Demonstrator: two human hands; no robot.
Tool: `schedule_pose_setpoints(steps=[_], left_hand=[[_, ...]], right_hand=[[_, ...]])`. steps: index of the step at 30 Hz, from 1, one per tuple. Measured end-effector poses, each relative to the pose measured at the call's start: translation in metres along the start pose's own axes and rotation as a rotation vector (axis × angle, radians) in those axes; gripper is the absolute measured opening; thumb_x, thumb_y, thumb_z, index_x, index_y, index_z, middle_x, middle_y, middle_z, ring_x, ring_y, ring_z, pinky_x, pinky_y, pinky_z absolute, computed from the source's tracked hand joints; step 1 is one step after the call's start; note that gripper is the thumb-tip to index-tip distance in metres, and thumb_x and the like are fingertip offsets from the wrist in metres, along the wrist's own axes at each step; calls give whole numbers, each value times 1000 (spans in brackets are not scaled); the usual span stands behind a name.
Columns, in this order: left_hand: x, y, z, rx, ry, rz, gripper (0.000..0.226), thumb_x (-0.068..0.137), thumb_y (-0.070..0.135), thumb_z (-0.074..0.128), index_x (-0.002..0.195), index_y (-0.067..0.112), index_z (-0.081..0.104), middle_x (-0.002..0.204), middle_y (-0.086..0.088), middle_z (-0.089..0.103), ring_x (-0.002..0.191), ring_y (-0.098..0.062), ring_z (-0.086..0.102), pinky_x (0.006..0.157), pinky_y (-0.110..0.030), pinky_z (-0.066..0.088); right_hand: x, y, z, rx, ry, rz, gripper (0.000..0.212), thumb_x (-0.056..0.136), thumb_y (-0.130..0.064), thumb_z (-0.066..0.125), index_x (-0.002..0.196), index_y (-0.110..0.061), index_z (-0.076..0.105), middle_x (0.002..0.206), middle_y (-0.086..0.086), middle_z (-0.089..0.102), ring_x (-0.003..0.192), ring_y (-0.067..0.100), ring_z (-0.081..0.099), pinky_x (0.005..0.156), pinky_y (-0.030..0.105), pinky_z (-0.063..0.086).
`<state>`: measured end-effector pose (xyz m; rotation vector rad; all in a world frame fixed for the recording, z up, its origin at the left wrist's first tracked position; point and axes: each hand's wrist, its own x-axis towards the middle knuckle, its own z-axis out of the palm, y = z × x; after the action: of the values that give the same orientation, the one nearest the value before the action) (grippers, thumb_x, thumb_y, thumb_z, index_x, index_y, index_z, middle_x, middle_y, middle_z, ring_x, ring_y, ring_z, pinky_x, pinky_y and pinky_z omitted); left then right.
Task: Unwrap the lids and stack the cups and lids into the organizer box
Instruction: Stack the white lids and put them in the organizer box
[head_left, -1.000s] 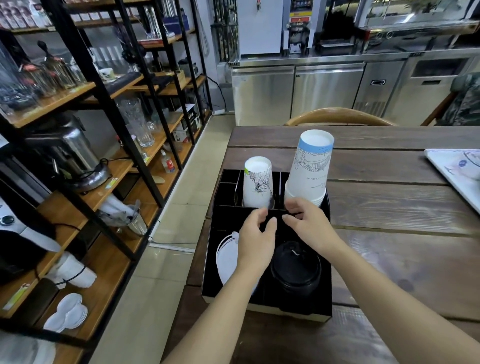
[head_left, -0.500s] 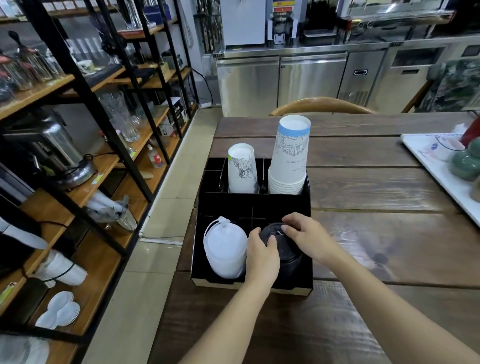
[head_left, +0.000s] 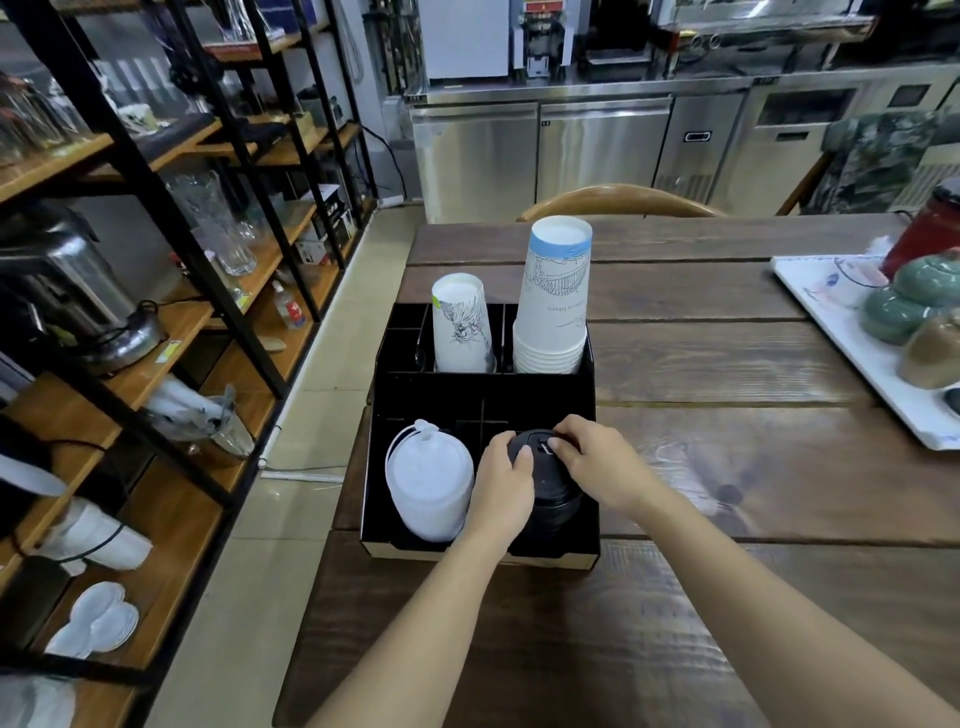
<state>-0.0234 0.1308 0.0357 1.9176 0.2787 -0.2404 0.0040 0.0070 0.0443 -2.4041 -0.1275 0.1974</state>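
A black organizer box (head_left: 480, 400) sits at the wooden table's left edge. Its back compartments hold a short white cup stack (head_left: 461, 325) and a taller blue-rimmed cup stack (head_left: 555, 299), both upside down. In the front left compartment stands a stack of white lids (head_left: 428, 483) in tied clear wrap. A stack of black lids (head_left: 545, 488) fills the front right compartment. My left hand (head_left: 501, 480) grips that black stack from the left, and my right hand (head_left: 597, 465) grips it from the right with fingertips on the top lid.
A white tray (head_left: 852, 358) with green and brown lidded pots and a red canister (head_left: 930, 228) lies at the table's right. A wooden chair back (head_left: 618, 200) is behind the table. Black-framed shelves (head_left: 156, 218) with glassware and appliances line the left side, across a tiled aisle.
Both hands came from the box's middle, near the cup stacks, down onto the black lid stack and now clasp it from either side. The camera view shifted slightly.
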Motion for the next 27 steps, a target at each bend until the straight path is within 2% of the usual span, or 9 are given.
schedule_pose_setpoints(steps=[5,8,11,13,15,18,20,23,27], left_hand=[[-9,5,-18,16,187,125,39,98,25,42,136,15,45,139,0,49,128,-15,45,105,-28,38],[-15,3,-33,11,317,230,31,98,18,44,127,15,54,125,4,56,109,-7,52,91,-17,40],[-18,0,-41,19,397,352,26,97,13,45,116,12,62,109,10,58,91,6,52,78,-4,38],[-19,-2,-45,58,518,462,27,93,17,43,107,9,65,102,11,59,91,3,52,81,-6,38],[-17,-5,-51,104,644,490,29,88,17,42,103,8,65,103,9,60,100,-6,51,89,-15,37],[-9,-16,-66,98,737,220,28,88,7,50,114,9,58,121,-6,57,117,-23,47,100,-37,39],[-5,-27,-76,60,741,26,34,88,4,52,122,7,52,128,-10,52,123,-28,44,103,-44,39],[-3,-39,-82,-36,645,-110,35,88,5,50,123,10,48,126,-9,53,118,-29,50,99,-48,45],[-1,-44,-79,45,537,-170,32,90,13,52,121,11,49,123,-10,52,116,-31,51,96,-50,46]], right_hand=[[-1,-14,-2,-1,82,-68,41,90,-32,54,123,-8,53,122,10,59,116,24,54,95,34,43],[2,-33,-4,5,192,-160,43,88,-33,57,122,-7,54,121,8,60,116,21,53,98,33,40],[7,-53,0,11,199,-235,38,89,-29,56,121,-8,56,121,7,61,116,22,52,99,32,39],[11,-64,6,-5,166,-287,37,89,-27,57,121,-8,56,120,7,61,116,21,52,98,31,39],[14,-71,13,-35,105,-332,35,88,-24,57,119,-8,57,117,7,62,113,22,54,98,33,41],[20,-79,22,-139,-51,-337,34,88,-25,56,117,-8,56,114,9,63,110,25,56,95,37,43],[23,-81,28,-238,-173,-305,37,90,-30,53,120,-9,53,117,10,64,110,29,57,94,39,43],[27,-79,38,-284,-288,-234,37,91,-35,47,119,-10,51,110,12,67,103,33,60,90,44,47],[31,-78,43,-287,-360,-183,36,92,-37,45,110,-7,53,99,12,66,93,33,61,82,42,49]])
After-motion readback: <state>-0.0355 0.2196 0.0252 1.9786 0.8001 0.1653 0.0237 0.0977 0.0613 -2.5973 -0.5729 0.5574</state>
